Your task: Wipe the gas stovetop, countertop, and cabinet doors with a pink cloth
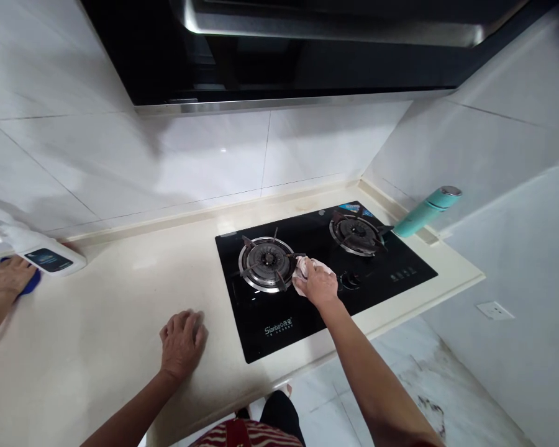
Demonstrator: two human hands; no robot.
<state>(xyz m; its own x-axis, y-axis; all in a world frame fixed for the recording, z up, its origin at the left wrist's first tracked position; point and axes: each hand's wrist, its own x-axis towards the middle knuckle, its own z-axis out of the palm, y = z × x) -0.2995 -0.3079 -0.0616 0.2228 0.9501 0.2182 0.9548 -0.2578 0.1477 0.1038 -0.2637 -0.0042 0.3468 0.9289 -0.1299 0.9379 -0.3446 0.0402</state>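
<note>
My right hand (320, 285) grips a crumpled pale pink cloth (302, 287) and presses it on the black glass gas stove (302, 326). The cloth sits just right of the left burner (269, 264), touching or close to one arm of its pan support. Just right of the cloth is a control knob (351, 280). Resting on the cream countertop (121, 347), left of the stove, is my left hand (181, 344); its fingers are apart, slightly bent, with nothing in them.
At the far left another person's hand (7, 276) rests on a blue pad (31, 282), beside a white spray bottle (51, 253). A teal bottle (426, 212) stands right of the right burner (354, 234). A black range hood (307, 62) hangs overhead.
</note>
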